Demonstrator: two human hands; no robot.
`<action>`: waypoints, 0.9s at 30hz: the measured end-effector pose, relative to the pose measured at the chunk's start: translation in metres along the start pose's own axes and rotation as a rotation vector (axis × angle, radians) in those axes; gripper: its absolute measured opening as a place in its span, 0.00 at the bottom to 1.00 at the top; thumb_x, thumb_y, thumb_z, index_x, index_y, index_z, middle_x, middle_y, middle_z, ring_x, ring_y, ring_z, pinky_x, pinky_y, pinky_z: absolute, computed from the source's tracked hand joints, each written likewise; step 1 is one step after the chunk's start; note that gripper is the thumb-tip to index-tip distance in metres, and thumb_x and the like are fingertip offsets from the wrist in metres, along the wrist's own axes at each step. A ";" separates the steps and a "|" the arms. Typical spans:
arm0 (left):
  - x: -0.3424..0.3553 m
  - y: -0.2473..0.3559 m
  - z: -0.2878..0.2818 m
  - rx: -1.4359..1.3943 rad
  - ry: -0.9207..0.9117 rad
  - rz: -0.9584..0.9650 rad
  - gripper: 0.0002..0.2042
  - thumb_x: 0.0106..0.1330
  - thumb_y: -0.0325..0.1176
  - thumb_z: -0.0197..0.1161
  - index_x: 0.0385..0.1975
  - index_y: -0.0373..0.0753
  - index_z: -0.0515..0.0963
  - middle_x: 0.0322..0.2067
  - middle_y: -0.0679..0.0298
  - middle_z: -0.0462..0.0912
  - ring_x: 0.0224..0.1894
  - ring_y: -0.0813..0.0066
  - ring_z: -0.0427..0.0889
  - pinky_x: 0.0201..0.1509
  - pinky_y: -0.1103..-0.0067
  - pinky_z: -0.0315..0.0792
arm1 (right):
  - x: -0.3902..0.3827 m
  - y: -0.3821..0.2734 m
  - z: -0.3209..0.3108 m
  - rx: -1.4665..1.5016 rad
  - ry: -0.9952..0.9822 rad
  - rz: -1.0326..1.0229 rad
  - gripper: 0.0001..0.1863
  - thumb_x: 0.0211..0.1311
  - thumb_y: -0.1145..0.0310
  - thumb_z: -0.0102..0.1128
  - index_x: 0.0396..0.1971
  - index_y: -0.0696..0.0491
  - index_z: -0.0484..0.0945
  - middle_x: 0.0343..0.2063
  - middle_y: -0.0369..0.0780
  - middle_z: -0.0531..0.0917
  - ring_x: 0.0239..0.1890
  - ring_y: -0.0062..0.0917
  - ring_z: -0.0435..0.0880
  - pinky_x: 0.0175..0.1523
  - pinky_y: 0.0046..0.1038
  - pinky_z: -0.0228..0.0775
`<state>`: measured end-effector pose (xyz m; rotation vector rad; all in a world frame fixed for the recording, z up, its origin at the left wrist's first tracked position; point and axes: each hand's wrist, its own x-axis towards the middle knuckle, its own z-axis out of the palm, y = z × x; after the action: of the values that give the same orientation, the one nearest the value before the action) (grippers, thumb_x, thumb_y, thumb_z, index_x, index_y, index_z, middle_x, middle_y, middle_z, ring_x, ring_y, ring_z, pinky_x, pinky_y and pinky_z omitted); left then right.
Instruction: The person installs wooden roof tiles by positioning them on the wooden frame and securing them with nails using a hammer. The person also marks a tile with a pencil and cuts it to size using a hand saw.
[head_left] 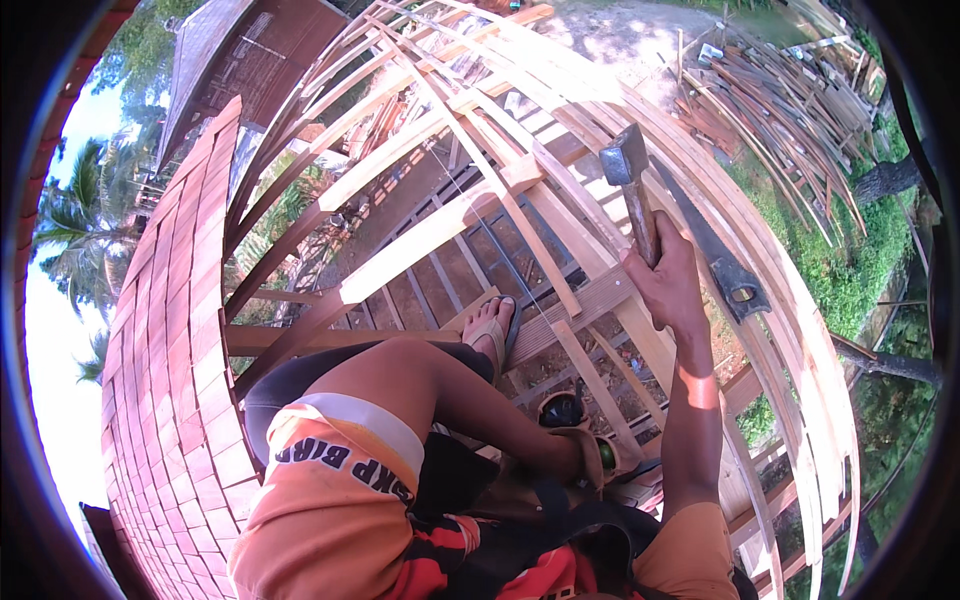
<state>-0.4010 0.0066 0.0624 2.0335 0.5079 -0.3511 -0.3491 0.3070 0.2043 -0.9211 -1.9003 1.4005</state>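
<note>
My right hand is closed round the shaft of a hammer, held upright with its square metal head at the top, over the timber roof framing. A handsaw lies along the pale battens just right of that hand, its cut-out handle toward me. My left hand is not in view. My bent legs are below, one sandalled foot on a wooden board. A dark round object, too unclear to name, is near my other foot.
Reddish wooden shingles cover the slope at left. Through gaps between the rafters, lower joists and ground show. A lumber pile lies on the ground at upper right, near grass and tree branches. Another roof and palms stand beyond.
</note>
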 end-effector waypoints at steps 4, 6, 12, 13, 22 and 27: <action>0.016 -0.002 0.003 -0.113 -0.039 0.010 0.21 0.63 0.39 0.59 0.55 0.41 0.81 0.57 0.53 0.80 0.64 0.65 0.76 0.71 0.69 0.64 | -0.005 0.009 0.001 0.045 -0.038 -0.003 0.17 0.53 0.66 0.65 0.33 0.59 0.67 0.17 0.47 0.71 0.20 0.36 0.70 0.30 0.36 0.66; 0.021 -0.003 0.009 -0.202 -0.066 0.020 0.25 0.63 0.42 0.59 0.60 0.42 0.77 0.63 0.52 0.74 0.67 0.63 0.73 0.74 0.69 0.61 | -0.007 0.007 0.002 0.024 -0.050 -0.020 0.17 0.53 0.65 0.65 0.34 0.59 0.67 0.17 0.47 0.71 0.20 0.36 0.70 0.30 0.36 0.66; -0.039 0.046 -0.142 -0.004 -0.189 0.208 0.13 0.61 0.38 0.60 0.39 0.38 0.84 0.40 0.46 0.85 0.44 0.50 0.85 0.51 0.62 0.77 | -0.009 0.016 -0.011 -0.072 -0.022 -0.013 0.18 0.53 0.65 0.65 0.34 0.59 0.67 0.17 0.48 0.70 0.20 0.38 0.69 0.30 0.37 0.65; -0.065 0.047 -0.166 -0.092 -0.084 0.148 0.12 0.61 0.37 0.60 0.35 0.35 0.82 0.34 0.46 0.84 0.39 0.49 0.85 0.45 0.61 0.77 | -0.010 0.016 -0.007 -0.087 -0.021 -0.028 0.18 0.53 0.64 0.65 0.34 0.59 0.67 0.17 0.47 0.70 0.20 0.38 0.68 0.30 0.38 0.64; -0.270 0.017 -0.248 -0.848 0.982 -0.433 0.09 0.70 0.33 0.67 0.31 0.35 0.78 0.29 0.66 0.81 0.32 0.84 0.77 0.35 0.80 0.73 | -0.005 0.033 0.033 -0.085 -0.140 0.197 0.17 0.56 0.65 0.65 0.36 0.60 0.70 0.21 0.41 0.72 0.24 0.26 0.71 0.33 0.31 0.67; -0.212 -0.084 -0.156 -1.182 1.250 -0.231 0.06 0.68 0.25 0.65 0.42 0.34 0.81 0.39 0.63 0.84 0.44 0.78 0.82 0.52 0.80 0.76 | -0.038 0.072 0.045 -0.079 -0.219 0.155 0.12 0.61 0.69 0.65 0.36 0.56 0.71 0.23 0.33 0.66 0.28 0.17 0.64 0.35 0.24 0.62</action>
<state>-0.6206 0.1361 0.1690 0.7953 1.2928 0.9781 -0.3497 0.2657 0.1209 -1.0069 -2.0964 1.5821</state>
